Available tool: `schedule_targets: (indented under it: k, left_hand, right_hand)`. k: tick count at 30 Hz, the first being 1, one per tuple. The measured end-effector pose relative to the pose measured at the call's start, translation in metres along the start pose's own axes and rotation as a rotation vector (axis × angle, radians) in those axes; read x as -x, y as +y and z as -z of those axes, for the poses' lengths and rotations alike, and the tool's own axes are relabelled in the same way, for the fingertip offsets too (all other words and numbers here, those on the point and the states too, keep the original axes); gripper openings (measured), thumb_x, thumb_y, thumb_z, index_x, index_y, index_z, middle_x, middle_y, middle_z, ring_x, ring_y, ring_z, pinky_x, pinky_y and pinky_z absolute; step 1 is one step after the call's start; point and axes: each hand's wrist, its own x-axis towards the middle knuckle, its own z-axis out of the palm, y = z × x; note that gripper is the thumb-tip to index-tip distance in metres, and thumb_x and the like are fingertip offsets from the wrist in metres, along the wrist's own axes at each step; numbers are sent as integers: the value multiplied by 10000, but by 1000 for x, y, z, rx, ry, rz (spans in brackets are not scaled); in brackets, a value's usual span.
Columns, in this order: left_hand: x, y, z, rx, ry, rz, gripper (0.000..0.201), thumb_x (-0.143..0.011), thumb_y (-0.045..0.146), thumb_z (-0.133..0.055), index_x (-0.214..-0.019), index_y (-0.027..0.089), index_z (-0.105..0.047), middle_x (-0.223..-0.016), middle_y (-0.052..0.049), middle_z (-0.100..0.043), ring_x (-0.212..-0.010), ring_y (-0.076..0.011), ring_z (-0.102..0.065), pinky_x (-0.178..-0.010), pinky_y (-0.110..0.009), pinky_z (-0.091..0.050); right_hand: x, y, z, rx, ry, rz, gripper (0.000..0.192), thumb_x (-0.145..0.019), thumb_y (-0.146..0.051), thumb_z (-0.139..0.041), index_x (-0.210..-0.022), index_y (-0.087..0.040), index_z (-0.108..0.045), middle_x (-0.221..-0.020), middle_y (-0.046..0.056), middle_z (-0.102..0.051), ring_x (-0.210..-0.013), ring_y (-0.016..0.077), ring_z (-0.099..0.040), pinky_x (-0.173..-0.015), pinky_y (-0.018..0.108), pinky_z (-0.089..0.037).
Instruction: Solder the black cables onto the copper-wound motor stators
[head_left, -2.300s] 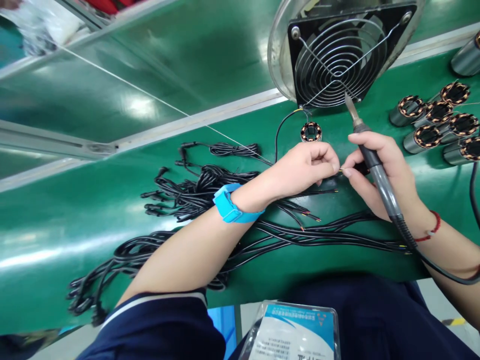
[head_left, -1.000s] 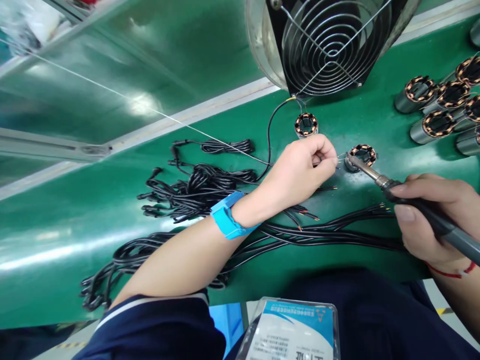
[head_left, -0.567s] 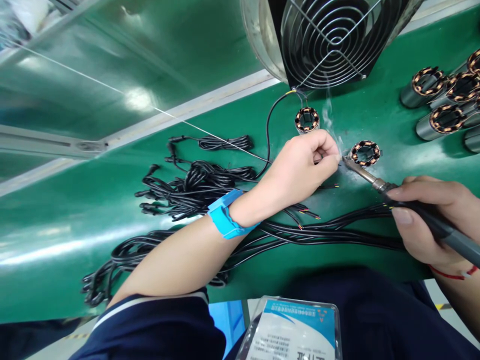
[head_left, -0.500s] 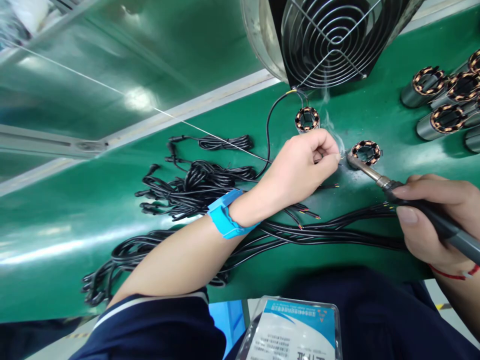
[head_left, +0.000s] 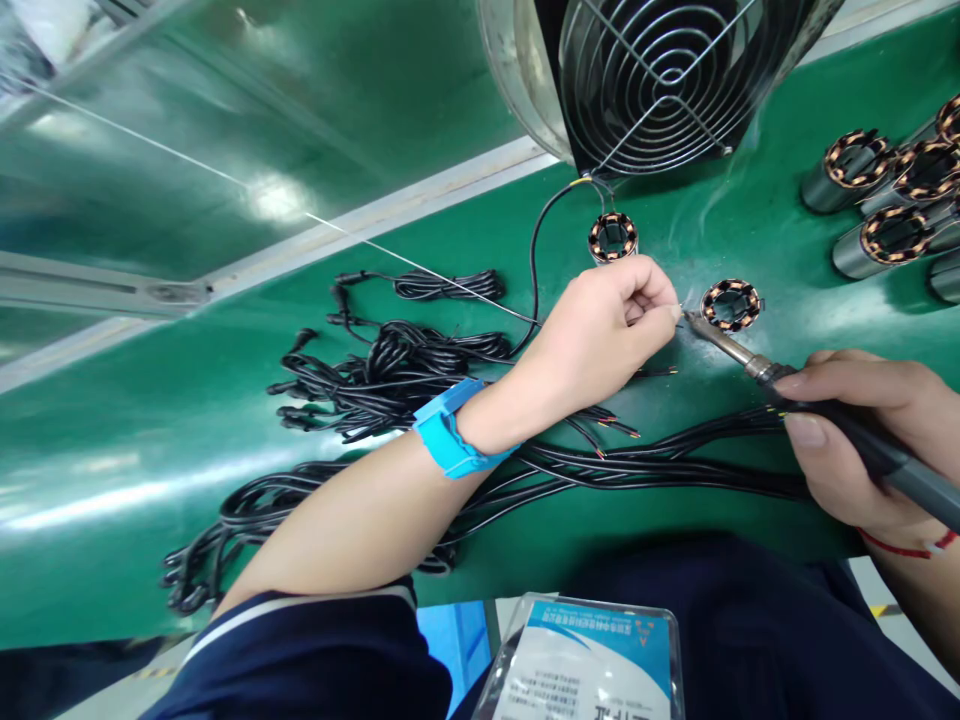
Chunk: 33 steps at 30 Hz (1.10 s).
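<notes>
On a glossy green table [head_left: 150, 470] strewn with black cables [head_left: 390, 375] before a wire-guarded fan [head_left: 652, 70], the left hand [head_left: 600, 335] has its fingers pinching a fine wire beside a copper-wound stator [head_left: 731, 303], while the right hand [head_left: 862, 430] has its fingers wrapped around a soldering iron [head_left: 810, 405] whose tip meets that wire.

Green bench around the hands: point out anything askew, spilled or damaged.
Nothing looks spilled or broken. The black cables lie in loose tangled heaps left of the left hand, some with bared ends. The right hand holds the soldering iron with its tip at the left fingertips, beside a wound coil. That closeness is the only oddity.
</notes>
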Motion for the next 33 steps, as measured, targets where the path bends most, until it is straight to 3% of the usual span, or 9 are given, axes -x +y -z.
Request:
schedule_targets:
  k: [6,9,14,21,24,29,33]
  left_hand:
    - [0,1,0,-11,0,-1,151,-776,55,-511,-669,162,-504,-591,44,-485,-512,-37,-384,-470,-176,-328]
    - [0,1,-1,-1,8,5,150,-769,51,-508,-669,162,-509,-595,41,-497,-514,-39,-392,-469,-176,-336]
    - [-1,2,-1,17,15,9,153,-764,41,-504,-668,160,-512,-593,39,-507,-516,-38,-409,-464,-168,-333]
    - [-1,2,-1,6,13,31,152,-770,51,-515,-665,161,-504,-592,42,-488,-509,-38,-396,-462,-177,-326]
    - [-1,2,-1,-2,11,31,153,-774,53,-515,-668,163,-500,-596,38,-490,-516,-43,-407,-467,-183,-330]
    - [-1,2,-1,-1,16,24,155,-773,60,-517,-661,165,-497,-591,36,-487,-521,-45,-407,-469,-184,-330]
    - [-1,2,0,5,16,22,151,-766,55,-516,-661,163,-501,-596,32,-495,-520,-42,-407,-466,-180,-330]
  right_hand:
    - [-7,-1,1,40,44,109,195,-805,-164,-620,-992,-217,-642,-738,-11,-623,-553,95,-549,-510,244,-473]
    - [-10,0,1,83,-12,115,293,-802,-135,-642,-1082,-219,-630,-697,-28,-551,-522,89,-472,-473,241,-426]
    - [-15,-3,3,258,-42,140,410,-827,-135,-649,-1211,-265,-596,-884,-5,-685,-680,134,-592,-635,286,-512]
    - [-10,-12,14,212,12,-47,150,-863,-267,-597,-984,-229,-678,-829,34,-711,-729,158,-682,-639,309,-552]
    - [-6,-9,11,184,10,-56,156,-864,-309,-584,-953,-223,-679,-787,28,-705,-728,158,-697,-649,297,-566]
    - [-6,-5,6,214,71,76,158,-845,-229,-597,-986,-262,-662,-798,-10,-707,-712,135,-687,-622,272,-569]
    - [-4,-6,9,163,87,-52,154,-837,-273,-615,-968,-245,-692,-802,21,-714,-707,167,-697,-632,316,-577]
